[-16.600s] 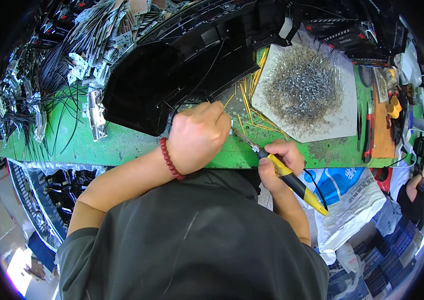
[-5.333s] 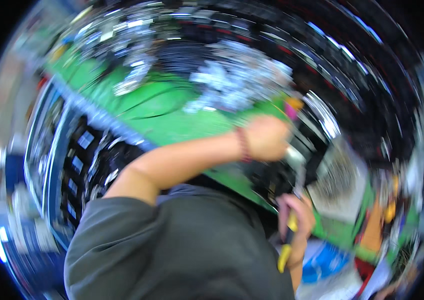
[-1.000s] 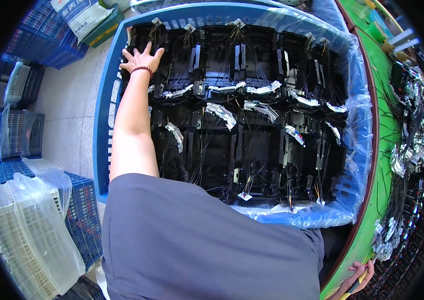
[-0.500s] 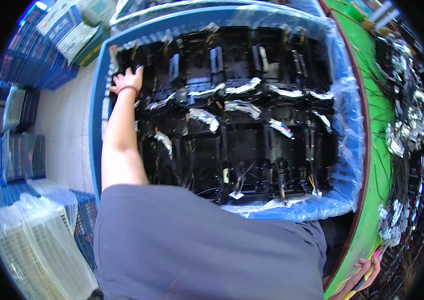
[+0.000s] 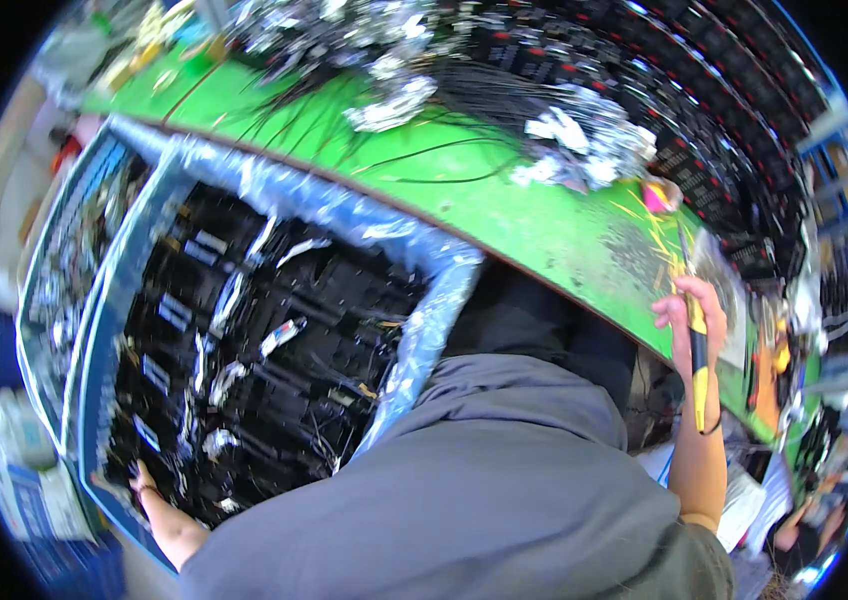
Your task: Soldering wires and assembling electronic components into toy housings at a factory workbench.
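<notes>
My right hand (image 5: 696,308) is closed around the yellow and black handle of a soldering iron (image 5: 700,375), held upright over the right part of the green bench (image 5: 584,255). Its thin tip points up toward a small pink item (image 5: 659,195) and some loose yellow strands. On the left, my left hand (image 5: 141,478) reaches into the near left corner of a blue crate (image 5: 464,270) lined with clear plastic. Rows of black plastic parts (image 5: 244,385) with silvery-white strips fill this crate. The left fingers are blurred among the parts, and whether they grip one is unclear.
Black cables (image 5: 444,150) and crumpled silver foil bundles (image 5: 584,140) lie along the bench. Behind them stand racks of black units (image 5: 734,110). A second blue crate (image 5: 29,300) adjoins the first on the left. Another person (image 5: 804,525) is at the far right.
My view has swung right, toward the bench, so the crate now lies at the left. The right hand with its soldering iron has come up over the bench; the left stays at the crate's corner.
</notes>
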Action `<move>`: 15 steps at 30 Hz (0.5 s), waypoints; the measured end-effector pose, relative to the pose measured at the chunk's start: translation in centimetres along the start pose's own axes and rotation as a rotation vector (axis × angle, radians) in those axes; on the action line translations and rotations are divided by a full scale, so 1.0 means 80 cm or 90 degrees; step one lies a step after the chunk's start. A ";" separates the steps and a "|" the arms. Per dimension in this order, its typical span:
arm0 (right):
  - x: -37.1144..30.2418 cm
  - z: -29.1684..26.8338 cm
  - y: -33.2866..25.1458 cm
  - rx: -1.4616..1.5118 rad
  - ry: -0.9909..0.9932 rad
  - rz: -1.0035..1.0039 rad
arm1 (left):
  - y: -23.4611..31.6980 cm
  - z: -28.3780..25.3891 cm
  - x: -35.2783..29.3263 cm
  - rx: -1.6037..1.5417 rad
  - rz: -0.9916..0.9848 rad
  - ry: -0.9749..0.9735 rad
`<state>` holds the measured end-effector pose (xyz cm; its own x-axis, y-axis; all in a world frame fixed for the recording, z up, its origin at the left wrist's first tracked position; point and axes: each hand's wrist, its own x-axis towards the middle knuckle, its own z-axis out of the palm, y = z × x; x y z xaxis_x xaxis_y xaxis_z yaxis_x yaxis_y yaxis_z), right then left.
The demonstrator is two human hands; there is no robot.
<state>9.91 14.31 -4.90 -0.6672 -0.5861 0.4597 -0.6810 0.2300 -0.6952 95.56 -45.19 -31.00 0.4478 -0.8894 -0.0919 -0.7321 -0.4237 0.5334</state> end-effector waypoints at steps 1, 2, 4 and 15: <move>-0.003 -0.011 -0.001 -0.002 0.027 0.003 | 0.017 0.016 -0.023 0.171 -0.128 0.142; -0.005 -0.021 0.006 0.004 0.045 0.006 | 0.028 0.024 -0.053 0.344 -0.262 0.293; -0.010 -0.030 0.020 0.012 0.095 0.027 | 0.170 0.046 -0.153 0.347 -0.057 0.359; -0.024 -0.022 0.086 0.094 0.100 0.041 | 0.732 0.223 -0.667 -0.348 1.048 -0.386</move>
<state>6.00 18.36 -9.57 -0.7550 -0.4426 0.4838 -0.5909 0.1397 -0.7945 19.64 -25.63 -9.85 -0.7817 -0.2812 0.5567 0.1000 0.8245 0.5570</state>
